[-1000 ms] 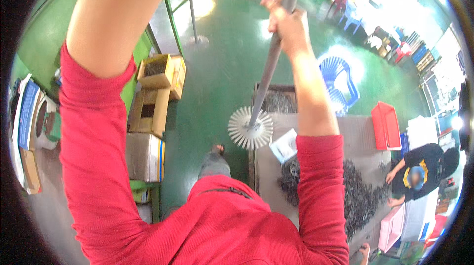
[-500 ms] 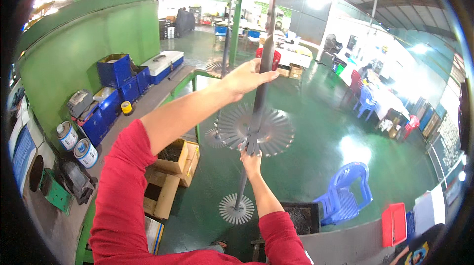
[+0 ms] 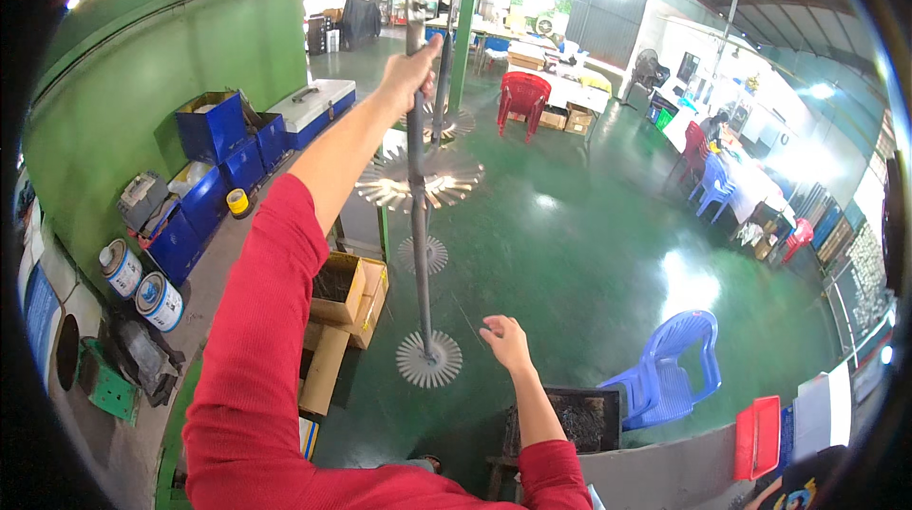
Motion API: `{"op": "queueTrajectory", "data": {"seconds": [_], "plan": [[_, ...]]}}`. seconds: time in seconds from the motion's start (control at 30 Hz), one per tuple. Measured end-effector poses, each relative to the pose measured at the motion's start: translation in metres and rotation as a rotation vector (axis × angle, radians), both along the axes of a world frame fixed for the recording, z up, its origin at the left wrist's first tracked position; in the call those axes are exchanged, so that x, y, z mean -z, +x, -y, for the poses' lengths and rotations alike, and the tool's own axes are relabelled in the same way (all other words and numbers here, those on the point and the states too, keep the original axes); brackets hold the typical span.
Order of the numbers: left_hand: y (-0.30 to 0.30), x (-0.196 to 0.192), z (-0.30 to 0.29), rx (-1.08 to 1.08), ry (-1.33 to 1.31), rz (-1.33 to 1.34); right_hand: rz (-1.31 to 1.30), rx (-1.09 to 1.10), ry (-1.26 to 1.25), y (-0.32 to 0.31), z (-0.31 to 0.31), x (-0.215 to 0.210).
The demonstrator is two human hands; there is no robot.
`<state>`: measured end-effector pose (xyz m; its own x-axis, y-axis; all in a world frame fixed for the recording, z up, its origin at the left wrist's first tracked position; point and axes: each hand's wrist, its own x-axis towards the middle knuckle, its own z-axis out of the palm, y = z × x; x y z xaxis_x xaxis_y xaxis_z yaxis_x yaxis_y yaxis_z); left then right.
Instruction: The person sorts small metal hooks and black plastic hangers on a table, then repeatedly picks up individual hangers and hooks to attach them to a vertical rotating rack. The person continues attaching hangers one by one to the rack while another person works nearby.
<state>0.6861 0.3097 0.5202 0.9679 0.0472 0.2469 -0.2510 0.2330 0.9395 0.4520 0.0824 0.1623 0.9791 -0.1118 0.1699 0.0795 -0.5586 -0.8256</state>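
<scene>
Grey metal pole [image 3: 419, 258] hangs nearly upright, its long axis running down from the left hand [image 3: 411, 73], whose fingers are wrapped around it. It bears 2 slotted discs: an upper disc [image 3: 445, 187] below that hand and a lower disc [image 3: 445, 369] near its bottom end. The pole lies left of the right hand [image 3: 508, 341], nearer the lower disc, fingers loosely curled around nothing visible. The pole's top is cut off; a rear pole [image 3: 441, 100] is partly hidden.
</scene>
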Motion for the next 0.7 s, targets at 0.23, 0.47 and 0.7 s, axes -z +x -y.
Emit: {"op": "queueTrajectory", "data": {"seconds": [0.23, 0.47, 0.7], "plan": [[0.044, 0.049, -0.019, -0.232, 0.118, 0.062, -0.079, 0.131, 0.115, -0.056, 0.038, 0.021], [0.040, 0.063, -0.034, -0.186, 0.119, 0.152, -0.206, 0.220, 0.211, -0.133, 0.073, 0.055], [0.034, 0.079, -0.004, -0.387, 0.344, 0.423, -0.303, 0.343, 0.129, -0.234, 0.097, 0.074]]}}
